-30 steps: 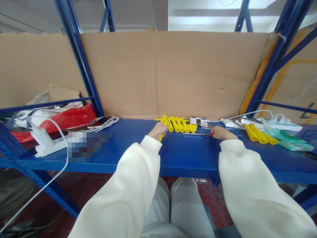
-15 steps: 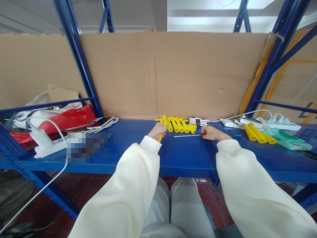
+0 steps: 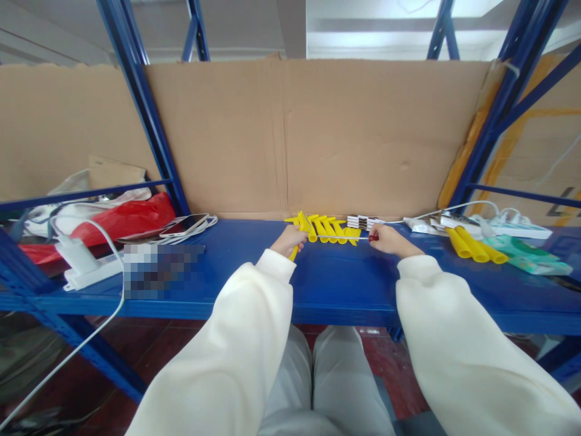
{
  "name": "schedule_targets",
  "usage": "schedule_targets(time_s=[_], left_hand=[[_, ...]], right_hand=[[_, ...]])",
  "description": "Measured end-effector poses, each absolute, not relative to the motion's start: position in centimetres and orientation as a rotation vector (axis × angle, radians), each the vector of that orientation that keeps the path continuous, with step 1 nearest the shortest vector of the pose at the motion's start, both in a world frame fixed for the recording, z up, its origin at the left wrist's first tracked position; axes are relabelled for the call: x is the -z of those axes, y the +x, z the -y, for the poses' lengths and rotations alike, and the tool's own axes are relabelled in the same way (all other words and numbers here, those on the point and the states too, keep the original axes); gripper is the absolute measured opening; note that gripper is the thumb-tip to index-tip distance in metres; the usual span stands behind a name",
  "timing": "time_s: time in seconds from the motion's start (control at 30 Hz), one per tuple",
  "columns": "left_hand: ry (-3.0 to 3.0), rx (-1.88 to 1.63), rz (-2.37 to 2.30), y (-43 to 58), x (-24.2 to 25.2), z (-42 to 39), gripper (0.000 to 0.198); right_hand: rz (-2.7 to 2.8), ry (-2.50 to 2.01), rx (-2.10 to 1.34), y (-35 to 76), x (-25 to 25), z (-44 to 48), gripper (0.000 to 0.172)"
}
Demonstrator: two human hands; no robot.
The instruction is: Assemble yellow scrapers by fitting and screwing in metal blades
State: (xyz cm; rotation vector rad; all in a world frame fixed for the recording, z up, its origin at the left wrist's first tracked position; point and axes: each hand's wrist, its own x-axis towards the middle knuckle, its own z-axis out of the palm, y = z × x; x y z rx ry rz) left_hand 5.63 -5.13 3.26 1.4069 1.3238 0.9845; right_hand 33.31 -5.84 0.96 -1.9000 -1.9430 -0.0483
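Note:
My left hand (image 3: pixel 288 241) is closed round a slim yellow plastic piece (image 3: pixel 293 254), whose lower end sticks out below the fingers. In my right hand (image 3: pixel 388 239) is the red handle of a screwdriver (image 3: pixel 341 237). Its long thin metal shaft points left and lies across the front of several yellow tubes (image 3: pixel 327 230). The tip comes close to the fingers of my left hand; whether it touches the yellow piece I cannot tell. Just behind my right hand is a stack of white and dark small pieces (image 3: pixel 363 223).
On the right of the blue shelf (image 3: pixel 254 284) lie larger yellow tubes (image 3: pixel 473 245), a green plastic packet (image 3: pixel 526 255) and white cables. A power strip (image 3: pixel 93 266), a red bag (image 3: pixel 127 218) and a phone (image 3: pixel 184 225) are on the left. Cardboard (image 3: pixel 363 133) stands behind.
My right hand has raised the screwdriver a little, away from me, so its shaft now crosses the yellow tubes. My left hand has stayed in place.

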Motion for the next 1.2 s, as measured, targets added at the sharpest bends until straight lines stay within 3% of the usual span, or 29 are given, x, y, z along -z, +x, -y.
schedule_targets(time_s=[0.33, 1.2], left_hand=[[1.384, -0.948, -1.279, 5.7, -3.2, 5.2, 0.024], [1.353, -0.957, -1.221, 5.7, -3.1, 5.1, 0.025]], right_hand=[[1.915, -1.604, -0.022, 32.9, 0.0, 5.2, 0.018], [1.889, -1.666, 0.028, 32.9, 0.0, 5.1, 0.017]])
